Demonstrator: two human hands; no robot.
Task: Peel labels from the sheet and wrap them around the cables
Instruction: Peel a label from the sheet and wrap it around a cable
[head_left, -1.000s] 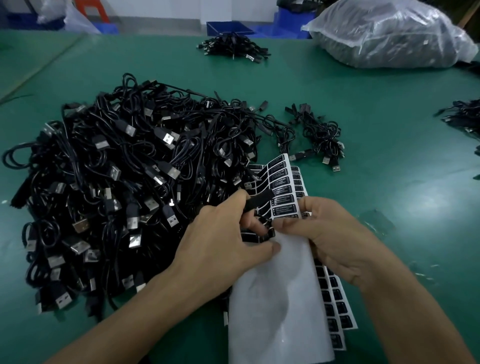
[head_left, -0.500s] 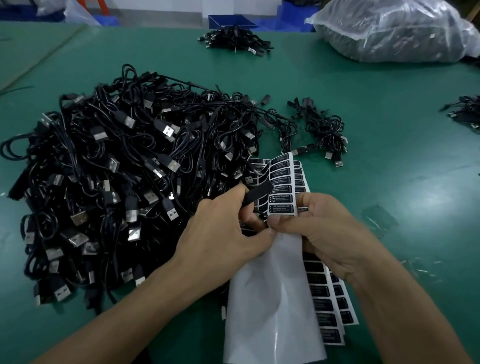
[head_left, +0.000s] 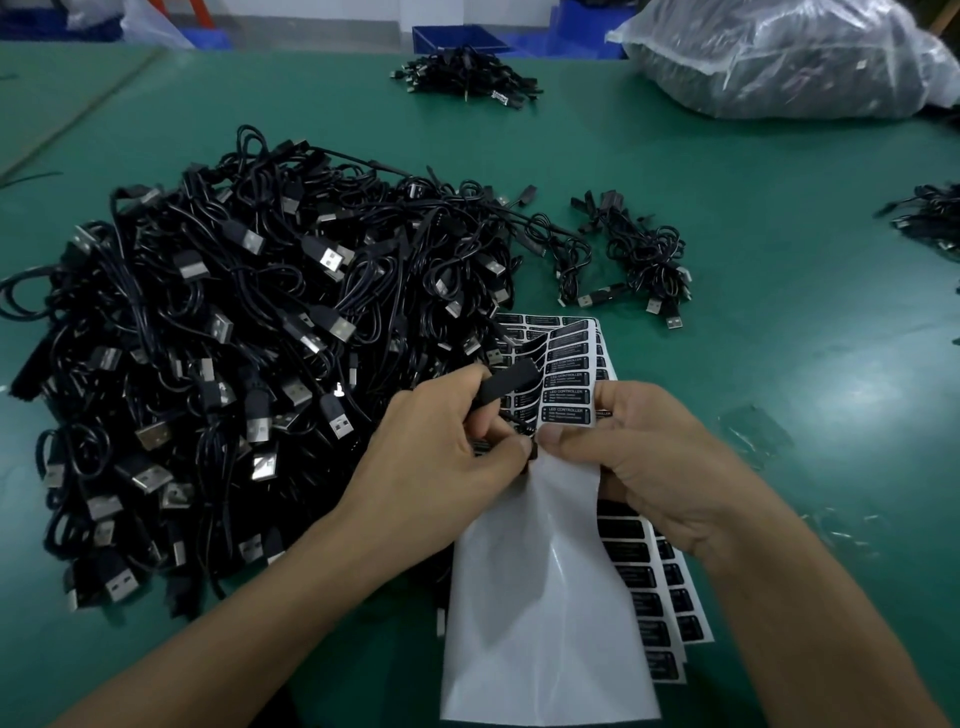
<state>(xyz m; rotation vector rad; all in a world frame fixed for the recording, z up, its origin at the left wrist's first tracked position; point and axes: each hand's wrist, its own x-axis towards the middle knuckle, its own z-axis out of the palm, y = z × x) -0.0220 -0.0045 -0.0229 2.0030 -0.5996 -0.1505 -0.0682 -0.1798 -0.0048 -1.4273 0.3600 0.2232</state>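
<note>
My left hand (head_left: 447, 457) grips a black cable's controller block (head_left: 506, 387), which sticks up past my fingers, and its thumb tip pinches at a black label by the sheet's edge. My right hand (head_left: 660, 462) holds the white label sheet (head_left: 540, 597) lifted off the table, thumb pressed on the sheet's bare part just below a row of black labels (head_left: 566, 395). Thumb tips of both hands nearly meet. More label sheets (head_left: 654, 587) lie flat under the lifted one. A large heap of black USB cables (head_left: 234, 338) lies to the left.
On the green table (head_left: 779, 286) a small bundle of cables (head_left: 644, 260) lies beyond the sheets. Another bundle (head_left: 462, 75) sits far back, and a further one (head_left: 930, 218) at the right edge. A clear plastic bag (head_left: 779, 57) of goods fills the back right.
Both hands stay at the sheet's edge; the sheet and cable block have risen slightly and my thumbs have closed in on the label spot.
</note>
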